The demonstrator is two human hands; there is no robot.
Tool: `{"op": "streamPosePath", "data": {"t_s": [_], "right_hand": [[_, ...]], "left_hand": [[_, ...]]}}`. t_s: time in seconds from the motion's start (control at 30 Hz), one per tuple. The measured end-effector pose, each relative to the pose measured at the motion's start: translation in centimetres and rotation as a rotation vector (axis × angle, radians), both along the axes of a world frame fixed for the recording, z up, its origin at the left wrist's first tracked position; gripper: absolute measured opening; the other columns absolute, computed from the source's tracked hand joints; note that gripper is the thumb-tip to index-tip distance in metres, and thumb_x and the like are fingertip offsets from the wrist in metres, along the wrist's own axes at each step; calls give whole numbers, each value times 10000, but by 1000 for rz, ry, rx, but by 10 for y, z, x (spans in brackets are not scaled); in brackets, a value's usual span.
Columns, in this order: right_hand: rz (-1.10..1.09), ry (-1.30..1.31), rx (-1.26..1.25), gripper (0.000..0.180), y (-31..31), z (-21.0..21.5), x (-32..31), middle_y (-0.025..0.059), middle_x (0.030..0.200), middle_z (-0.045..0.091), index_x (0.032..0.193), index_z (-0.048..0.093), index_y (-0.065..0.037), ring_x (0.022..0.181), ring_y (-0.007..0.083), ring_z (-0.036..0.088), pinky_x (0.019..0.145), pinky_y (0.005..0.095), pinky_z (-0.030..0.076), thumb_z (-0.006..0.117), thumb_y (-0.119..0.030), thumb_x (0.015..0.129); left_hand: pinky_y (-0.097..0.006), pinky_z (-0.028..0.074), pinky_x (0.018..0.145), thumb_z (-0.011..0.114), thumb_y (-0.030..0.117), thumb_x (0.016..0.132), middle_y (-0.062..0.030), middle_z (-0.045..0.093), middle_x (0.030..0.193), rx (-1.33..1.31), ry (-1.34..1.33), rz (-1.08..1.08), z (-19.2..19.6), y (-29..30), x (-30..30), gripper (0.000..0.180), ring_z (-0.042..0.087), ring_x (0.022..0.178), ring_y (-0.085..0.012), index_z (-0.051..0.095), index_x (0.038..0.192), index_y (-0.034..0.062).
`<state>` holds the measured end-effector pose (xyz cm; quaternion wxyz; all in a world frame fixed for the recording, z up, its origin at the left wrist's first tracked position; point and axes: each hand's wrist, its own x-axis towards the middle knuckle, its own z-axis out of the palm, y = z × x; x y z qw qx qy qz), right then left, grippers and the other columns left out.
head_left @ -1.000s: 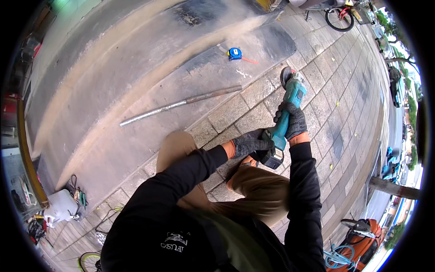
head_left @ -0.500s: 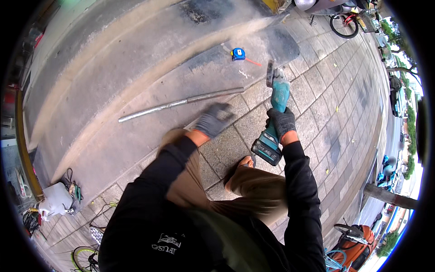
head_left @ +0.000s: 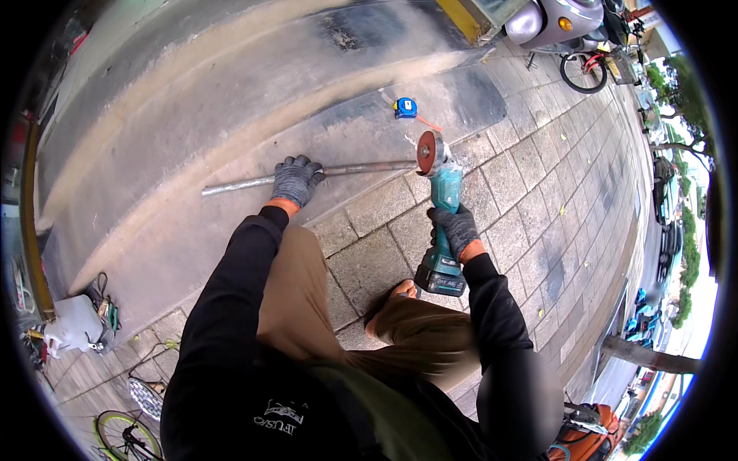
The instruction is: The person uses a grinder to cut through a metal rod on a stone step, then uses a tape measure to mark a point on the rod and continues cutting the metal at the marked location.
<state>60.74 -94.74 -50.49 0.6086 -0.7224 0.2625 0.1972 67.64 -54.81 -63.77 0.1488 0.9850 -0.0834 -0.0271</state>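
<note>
a: where is the rod [head_left: 231, 184] now?

b: it lies flat on the concrete slope [head_left: 154, 123], right along the edge where the paving [head_left: 538, 192] begins. we press our left hand [head_left: 296, 178] on it near its middle, palm down and fingers spread over it. that grip looks flat rather than wrapped, so we pin the rod more than we clasp it.

a: and the other hand?

b: our right hand [head_left: 455, 227] is closed tight around the teal body of the grinder [head_left: 442, 230]. its disc [head_left: 425, 152] stands upright, at the rod's right end; we cannot tell whether it actually touches.

a: how do we judge the rod will handle?

b: it looks like thin steel, stiff and fairly light, round enough to roll and likely to chatter under a disc. we think holding it close to the disc end, weight pressed straight down, steadies it best. the gloves should help against slip.

a: the grinder?

b: it seems heavy at the battery end, so a one-handed hold on the mid body needs a firm wrist.

a: anything near?

b: a blue tape measure [head_left: 405, 107] sits on the concrete just beyond the disc.
</note>
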Motion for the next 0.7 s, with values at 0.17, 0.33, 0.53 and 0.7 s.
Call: {"op": "streamPosePath", "data": {"t_s": [0.17,0.33,0.53,0.7], "right_hand": [[136,30,-27,412,35,-4,14,82,817,689,1217,652,-42,606,214,668,546,408,575,880,-166,897],[230,71,-20,424,44,-33,34,97,849,701,1234,650,-40,618,243,694,564,430,598,853,-163,883],[312,94,-58,419,48,-60,51,105,851,702,1250,638,-40,603,238,684,545,444,592,819,-149,887],[325,85,-86,460,45,-76,59,93,860,693,1282,627,-33,595,226,667,538,426,579,821,-123,875]], "left_hand": [[-578,488,996,625,457,1057,-73,700,1242,47,-6,9,0,-10,4,354,626,1193,-340,787,1281,235],[-580,509,971,673,425,1025,-75,708,1255,69,1,35,-3,-21,7,345,640,1183,-348,781,1292,236],[-579,503,979,677,361,1022,-67,710,1290,-1,-113,64,-12,-33,-4,368,640,1189,-340,741,1371,265],[-575,495,955,688,326,1010,-61,704,1299,8,-184,62,-22,-33,-8,380,638,1170,-342,728,1384,272]]}}
